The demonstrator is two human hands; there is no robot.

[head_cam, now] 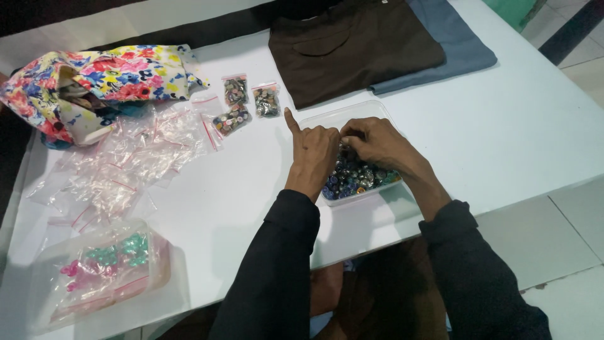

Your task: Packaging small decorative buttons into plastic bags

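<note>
Picking through a clear tray of mixed buttons, the left hand and right hand meet, fingertips seemingly pinched on something small; bagging it needs an empty zip bag.

Person, head-camera view: both arms clad in long black sleeves of a soft, matte knit fabric, plain, without print, buttons or visible seams. Left sleeve ends in a snug cuff at the wrist, with loose folds along the forearm; right sleeve ends likewise in a gathered cuff just above the wrist, the cloth bunched and creased toward the elbow. Left hand and right hand are bare: no gloves, rings, watch or wristbands in sight.
</note>
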